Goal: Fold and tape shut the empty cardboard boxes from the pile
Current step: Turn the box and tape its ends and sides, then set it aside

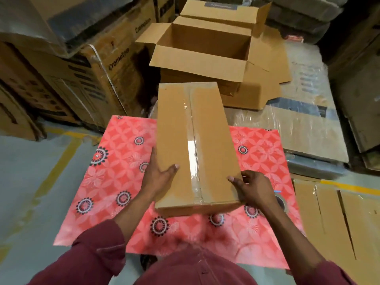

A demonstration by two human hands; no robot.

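Observation:
A closed brown cardboard box (176, 140) with clear tape along its centre seam is held above a red patterned mat (115, 167). My left hand (159, 173) grips its left side, thumb on the top face. My right hand (249, 188) grips its near right corner, thumb on top. A tape roll (282, 203) lies on the mat, partly hidden behind my right wrist. Beyond the mat an open empty box (203, 58) stands on a stack of flattened boxes (267, 91).
Large printed cartons (82, 79) are stacked at the left and back. Flat plastic-wrapped cardboard (304, 128) lies at the right, with more flattened cardboard (337, 221) at the near right. Another open box (226, 15) stands at the far back. Grey floor with yellow lines (51, 171) is at the left.

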